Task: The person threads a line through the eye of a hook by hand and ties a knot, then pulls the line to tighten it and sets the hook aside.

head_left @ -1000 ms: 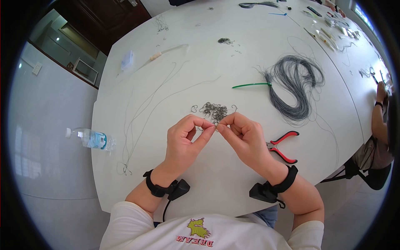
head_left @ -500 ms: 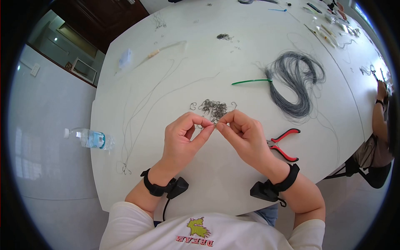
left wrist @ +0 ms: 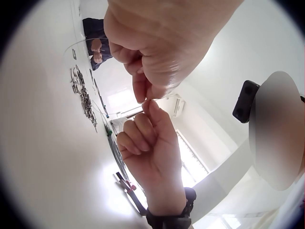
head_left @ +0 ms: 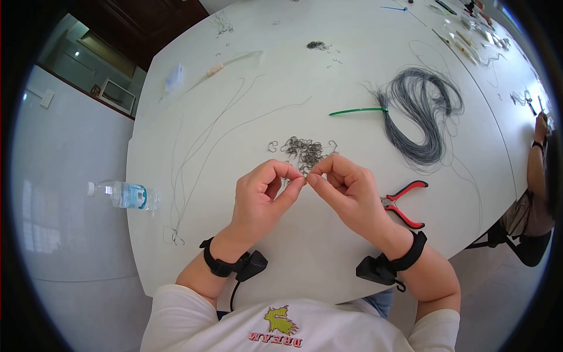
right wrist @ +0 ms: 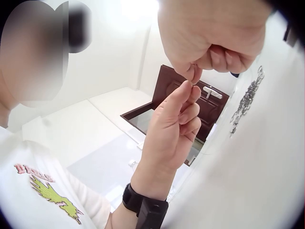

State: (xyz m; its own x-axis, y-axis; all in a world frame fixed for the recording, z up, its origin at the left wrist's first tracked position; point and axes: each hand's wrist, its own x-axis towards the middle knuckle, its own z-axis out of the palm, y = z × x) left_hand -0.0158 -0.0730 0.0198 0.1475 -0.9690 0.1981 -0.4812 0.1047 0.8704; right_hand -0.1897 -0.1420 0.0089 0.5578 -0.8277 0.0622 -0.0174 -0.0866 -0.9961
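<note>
My left hand (head_left: 258,190) and right hand (head_left: 349,190) meet fingertip to fingertip over the white table, thumbs and forefingers pinching. A thin fishing line (left wrist: 86,41) runs out from the pinch in the left wrist view. Whether a hook is also between the fingertips I cannot tell, as the fingers cover it. Just beyond the hands lies a pile of dark fish hooks (head_left: 306,151), its near edge overlapped by the fingertips. Red-handled pliers (head_left: 409,219) lie beside my right hand, jaws partly behind it.
A grey bundle of line (head_left: 434,141) with a green cable tie (head_left: 358,111) lies right. Loose strands with hooks (head_left: 176,237) lie left, near a water bottle (head_left: 136,195). Farther back are a second pile (head_left: 316,45) and a wooden-handled tool (head_left: 216,70). Another person's arm (head_left: 536,170) is at right.
Both hands keep their fingertip pinch at nearly the same spot. The head view has shifted slightly; nothing on the table has visibly been moved.
</note>
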